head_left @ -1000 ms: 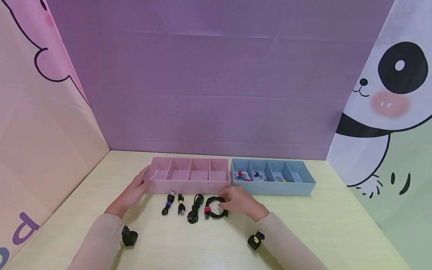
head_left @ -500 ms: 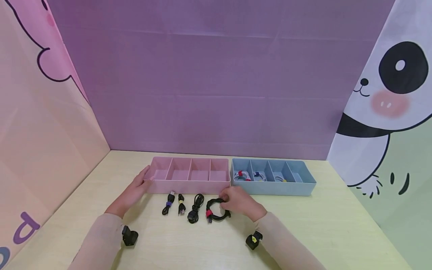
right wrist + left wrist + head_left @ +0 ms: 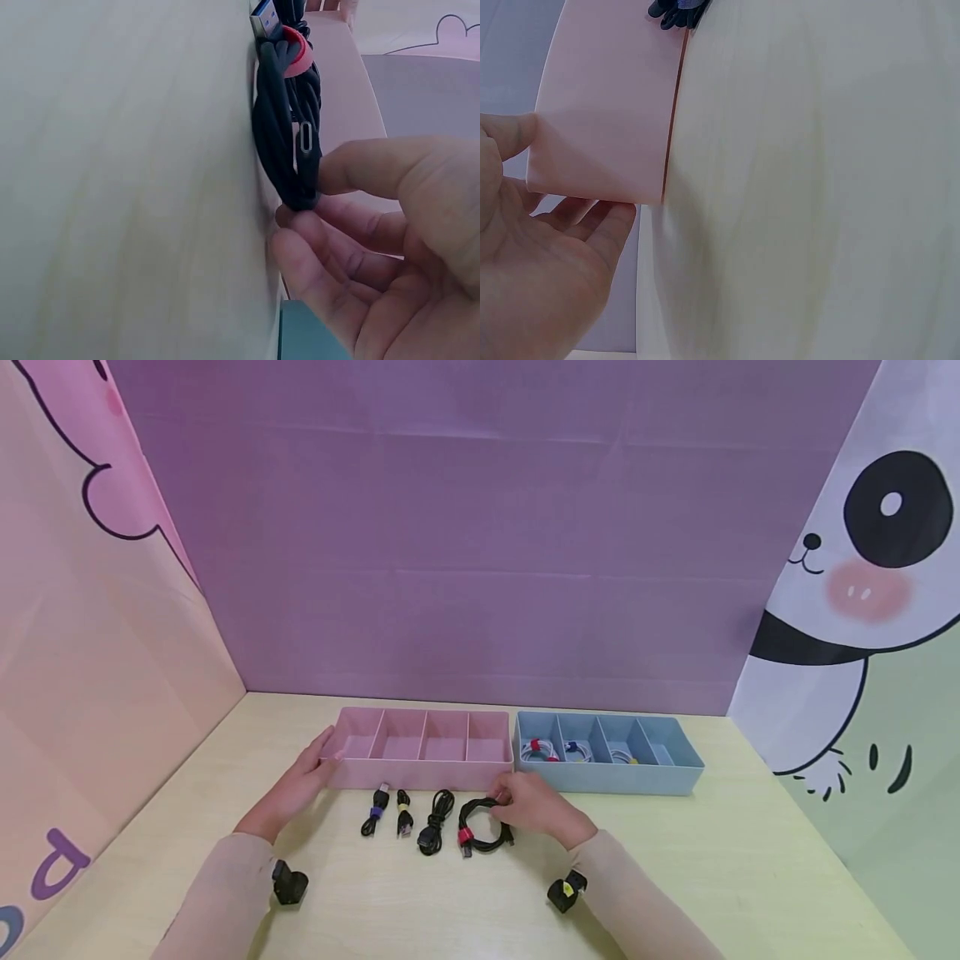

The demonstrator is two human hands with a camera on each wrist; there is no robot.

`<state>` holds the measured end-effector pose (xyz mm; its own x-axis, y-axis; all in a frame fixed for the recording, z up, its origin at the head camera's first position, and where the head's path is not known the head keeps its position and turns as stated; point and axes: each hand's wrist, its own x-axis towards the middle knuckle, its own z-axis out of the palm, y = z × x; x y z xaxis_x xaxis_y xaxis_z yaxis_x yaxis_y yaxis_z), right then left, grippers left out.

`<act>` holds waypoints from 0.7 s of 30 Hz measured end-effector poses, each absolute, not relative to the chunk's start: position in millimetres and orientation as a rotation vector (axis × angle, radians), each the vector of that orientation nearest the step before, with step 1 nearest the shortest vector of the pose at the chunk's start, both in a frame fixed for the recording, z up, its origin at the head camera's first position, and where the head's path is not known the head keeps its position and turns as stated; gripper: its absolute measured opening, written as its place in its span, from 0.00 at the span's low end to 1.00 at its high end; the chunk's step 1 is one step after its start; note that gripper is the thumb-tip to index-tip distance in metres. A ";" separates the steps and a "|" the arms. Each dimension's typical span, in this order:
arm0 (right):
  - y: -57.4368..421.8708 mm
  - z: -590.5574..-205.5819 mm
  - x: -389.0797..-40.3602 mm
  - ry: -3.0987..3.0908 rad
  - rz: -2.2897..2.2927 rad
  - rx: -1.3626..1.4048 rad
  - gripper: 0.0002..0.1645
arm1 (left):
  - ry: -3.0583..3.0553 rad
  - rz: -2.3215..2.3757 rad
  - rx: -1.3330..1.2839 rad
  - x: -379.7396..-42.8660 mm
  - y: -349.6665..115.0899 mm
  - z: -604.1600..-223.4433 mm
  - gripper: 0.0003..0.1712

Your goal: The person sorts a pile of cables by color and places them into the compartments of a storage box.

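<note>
My right hand (image 3: 542, 806) pinches the right side of a coiled black USB cable (image 3: 467, 835) with a red tie. In the right wrist view, the coil (image 3: 274, 124) stands on edge between thumb and fingers, its USB plug at the far end. My left hand (image 3: 296, 785) rests against the left end of a pink divided box (image 3: 420, 774). The left wrist view has its relaxed fingers (image 3: 611, 232) on the end wall, thumb at the rim. Left of the coil lie a bundled black cable (image 3: 435, 822), a short yellow-tied cable (image 3: 404, 814) and a short purple-tied one (image 3: 374, 811).
A blue divided box (image 3: 611, 779) stands right beside the pink one. White coiled cables (image 3: 540, 748) lie in several of its compartments. The pale table (image 3: 420, 910) extends in front. A purple backdrop (image 3: 480, 568) and printed side panels enclose the back and sides.
Over the first half second the red-tied coil shifted slightly right and toward me with my right hand pinching it. It has hardly moved since. My left hand stays at the pink box.
</note>
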<state>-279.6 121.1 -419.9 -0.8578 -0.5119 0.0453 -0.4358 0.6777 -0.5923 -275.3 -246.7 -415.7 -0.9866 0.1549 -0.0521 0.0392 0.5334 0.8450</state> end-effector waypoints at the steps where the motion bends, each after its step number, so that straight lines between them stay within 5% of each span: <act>1: 121.7 -420.4 -279.9 2.762 -0.934 -0.799 0.06 | 2.644 1.460 0.174 -275.3 -246.6 -415.8 0.48; 21: 124.0 -415.8 -282.7 2.728 -1.039 -0.862 0.07 | 2.658 1.453 0.185 -276.3 -246.5 -417.3 0.47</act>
<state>-282.7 124.0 -415.8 -0.8351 -0.5399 0.1051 -0.4730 0.6075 -0.6381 -276.3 -246.5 -417.3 -0.9870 0.1572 -0.0347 0.0556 0.5355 0.8427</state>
